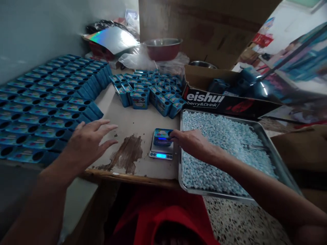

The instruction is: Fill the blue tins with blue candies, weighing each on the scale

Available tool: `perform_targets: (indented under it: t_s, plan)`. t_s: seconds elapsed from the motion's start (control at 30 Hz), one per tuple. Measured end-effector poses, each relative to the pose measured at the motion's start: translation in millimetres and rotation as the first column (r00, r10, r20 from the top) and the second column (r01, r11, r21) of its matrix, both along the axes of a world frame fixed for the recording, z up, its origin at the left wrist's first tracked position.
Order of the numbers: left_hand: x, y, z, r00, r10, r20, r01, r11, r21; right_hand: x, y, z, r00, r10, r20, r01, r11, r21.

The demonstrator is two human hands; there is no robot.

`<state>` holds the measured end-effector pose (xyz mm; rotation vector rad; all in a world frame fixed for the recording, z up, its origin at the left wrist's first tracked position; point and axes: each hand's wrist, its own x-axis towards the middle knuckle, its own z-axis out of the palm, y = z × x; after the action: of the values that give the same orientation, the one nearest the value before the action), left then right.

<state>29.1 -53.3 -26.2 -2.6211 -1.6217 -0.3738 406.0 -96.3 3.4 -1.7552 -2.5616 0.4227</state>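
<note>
A small blue candy box (162,137) with printed sides rests on a digital pocket scale (161,155), whose display glows blue. My right hand (190,141) reaches in from the right, fingers pinched together at the box's right end, by its dark round opening. Whatever lies between those fingertips is hidden. Left of the scale, my left hand (88,141) hovers with fingers apart and nothing in them. Its nearest neighbours are rows of similar blue boxes (58,122), standing close together with dark openings on top. Under my right forearm is a metal tray (182,177) of small pale-blue candies (209,170).
More blue boxes (140,100) stand loosely grouped at the table's back. Behind the tray is a black printed carton (230,105) holding blue items. A metal bowl (163,51) sits on plastic wrap farther back. The wooden table edge (133,178) is worn; a scoop-like handle (257,147) lies in the candies.
</note>
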Motion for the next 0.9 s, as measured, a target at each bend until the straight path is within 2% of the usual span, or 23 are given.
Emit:
perform_targets:
  t_s: [0.07,0.1,0.13,0.17,0.23,0.27,0.3,0.33,0.37,0.43,0.53,0.63,0.77,0.83,0.9]
  plan:
    - [11.6,-5.5,-10.5,0.999,-0.027,0.035,0.029,0.999,-0.044,13.6,0.7,-2.0,0.951,-0.084,-0.298,0.075,0.996,-0.041]
    - [14.5,-7.9,-16.3,0.997,-0.047,0.061,0.051,0.996,-0.070,23.6,1.0,-2.6,0.863,-0.169,-0.476,0.137,0.985,-0.103]
    - [15.8,-10.0,-21.9,0.994,-0.067,0.091,0.076,0.992,-0.100,35.4,0.8,-3.2,0.719,-0.277,-0.638,0.203,0.961,-0.189]
    - [16.2,-12.0,-27.2,0.988,-0.084,0.129,0.100,0.987,-0.128,48.5,-0.1,-4.3,0.526,-0.393,-0.754,0.264,0.919,-0.294]
    - [16.8,-15.5,-35.2,0.975,-0.096,0.202,0.133,0.974,-0.182,76.0,-4.1,-8.6,0.117,-0.598,-0.793,0.324,0.778,-0.539]
    - [18.2,-17.0,-37.5,0.970,-0.090,0.227,0.137,0.970,-0.199,88.5,-7.3,-11.8,-0.045,-0.666,-0.744,0.321,0.696,-0.642]
    - [20.9,-18.1,-38.6,0.967,-0.080,0.242,0.133,0.968,-0.211,99.2,-11.0,-15.7,-0.163,-0.715,-0.680,0.303,0.619,-0.724]
    - [24.9,-18.8,-38.5,0.965,-0.071,0.251,0.129,0.966,-0.223,107.4,-15.0,-19.8,-0.236,-0.752,-0.615,0.271,0.557,-0.785]
    - [30.2,-19.0,-37.4,0.964,-0.062,0.258,0.125,0.963,-0.237,113.0,-18.8,-23.7,-0.272,-0.782,-0.561,0.229,0.514,-0.827]
    - [43.1,-17.4,-33.3,0.958,-0.048,0.281,0.125,0.956,-0.265,115.8,-24.5,-29.6,-0.275,-0.817,-0.507,0.152,0.484,-0.862]
    - [59.7,-12.0,-26.9,0.948,-0.038,0.317,0.139,0.943,-0.303,104.0,-23.0,-29.2,-0.164,-0.846,-0.507,0.065,0.504,-0.861]
    - [63.1,-7.8,-26.0,0.943,-0.032,0.330,0.139,0.942,-0.306,83.2,-8.7,-18.0,0.028,-0.820,-0.571,0.033,0.572,-0.820]
    - [49.8,-7.6,-31.6,0.934,-0.022,0.355,0.127,0.953,-0.276,58.4,15.8,1.6,0.255,-0.704,-0.663,-0.040,0.677,-0.735]
    - [42.8,-8.5,-33.7,0.928,-0.005,0.373,0.116,0.954,-0.276,50.1,24.1,9.5,0.324,-0.660,-0.678,-0.067,0.698,-0.712]
    - [39.3,-8.8,-34.3,0.922,0.014,0.388,0.112,0.947,-0.300,44.2,29.1,15.5,0.352,-0.641,-0.682,-0.073,0.708,-0.703]
